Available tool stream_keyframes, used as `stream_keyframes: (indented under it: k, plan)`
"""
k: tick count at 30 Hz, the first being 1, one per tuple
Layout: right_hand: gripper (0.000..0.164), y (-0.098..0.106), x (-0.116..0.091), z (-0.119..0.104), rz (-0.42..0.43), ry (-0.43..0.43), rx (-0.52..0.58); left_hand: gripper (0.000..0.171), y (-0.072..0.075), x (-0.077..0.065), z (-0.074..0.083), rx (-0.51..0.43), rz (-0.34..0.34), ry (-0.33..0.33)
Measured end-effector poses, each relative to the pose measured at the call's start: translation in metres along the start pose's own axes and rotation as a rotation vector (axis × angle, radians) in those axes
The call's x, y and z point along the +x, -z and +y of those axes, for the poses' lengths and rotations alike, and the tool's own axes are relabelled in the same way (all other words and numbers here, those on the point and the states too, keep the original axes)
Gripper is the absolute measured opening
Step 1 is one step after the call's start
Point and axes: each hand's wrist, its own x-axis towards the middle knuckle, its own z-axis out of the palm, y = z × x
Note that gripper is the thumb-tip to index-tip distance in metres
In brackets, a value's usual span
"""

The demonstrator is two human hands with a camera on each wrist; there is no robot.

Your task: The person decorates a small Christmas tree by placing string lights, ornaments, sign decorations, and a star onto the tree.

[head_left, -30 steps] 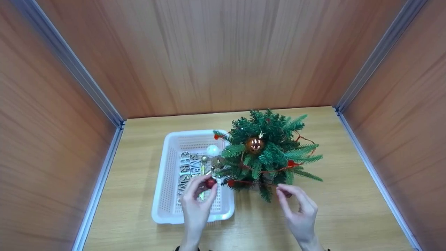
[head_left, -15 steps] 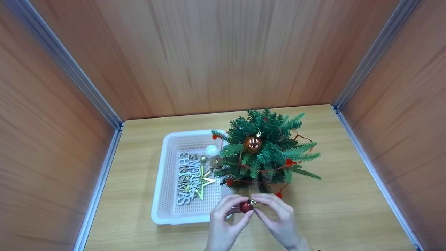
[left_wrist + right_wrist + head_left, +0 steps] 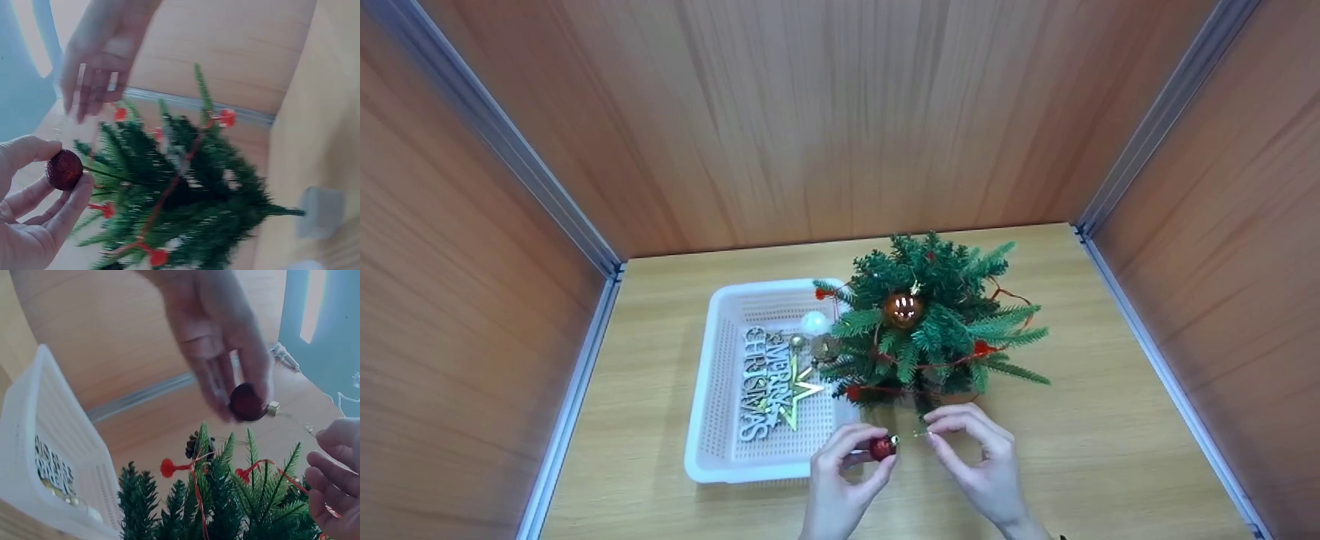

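In the head view my left hand point(image 3: 844, 474) pinches a small dark red Christmas bauble point(image 3: 883, 448) between thumb and fingers, its gold cap facing right. My right hand point(image 3: 984, 463) is a short way to the right, thumb and forefinger pinching the end of the bauble's thin hanging string point(image 3: 293, 421). That string runs from the gold cap point(image 3: 273, 408) to my right fingertips in the right wrist view. Just beyond both hands stands a small artificial Christmas tree point(image 3: 941, 330), with a shiny copper bauble point(image 3: 903, 310) and a red garland point(image 3: 169, 194) on it.
Left of the tree is a white perforated basket point(image 3: 701, 420). In it lie silver MERRY CHRISTMAS letters point(image 3: 765, 386), a yellow-green star point(image 3: 793, 394), a white ball point(image 3: 814, 323) and a small gold ball point(image 3: 797, 341). Wooden panels point(image 3: 840, 135) enclose the table at the back and sides.
My left hand has brought the red bauble from over the basket to the front of the tree. My right hand moved in to the bauble's cap, then drew away slightly right with the string.
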Motion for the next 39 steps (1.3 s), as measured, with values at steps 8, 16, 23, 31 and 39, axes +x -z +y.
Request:
stream_keyframes:
  k: [8, 16, 23, 31, 39]
  plan:
    - [0.023, -0.005, 0.005, -0.001, -0.006, -0.065, 0.011, 0.028, -0.020, 0.005, -0.003, 0.006, -0.090, 0.063]
    - [0.023, -0.008, 0.015, 0.000, 0.014, -0.052, -0.132, 0.022, -0.027, 0.021, -0.010, 0.111, 0.004, -0.045]
    - [0.028, -0.007, 0.025, 0.000, 0.034, 0.056, -0.147, 0.010, -0.020, 0.040, 0.012, 0.105, 0.028, -0.021]
    - [0.027, -0.007, 0.031, 0.003, 0.059, 0.047, -0.150, 0.009, -0.022, 0.043, -0.006, 0.125, 0.104, -0.070]
    - [0.028, -0.008, 0.031, 0.025, 0.075, 0.098, -0.276, 0.006, -0.023, 0.055, -0.006, 0.209, 0.210, -0.172]
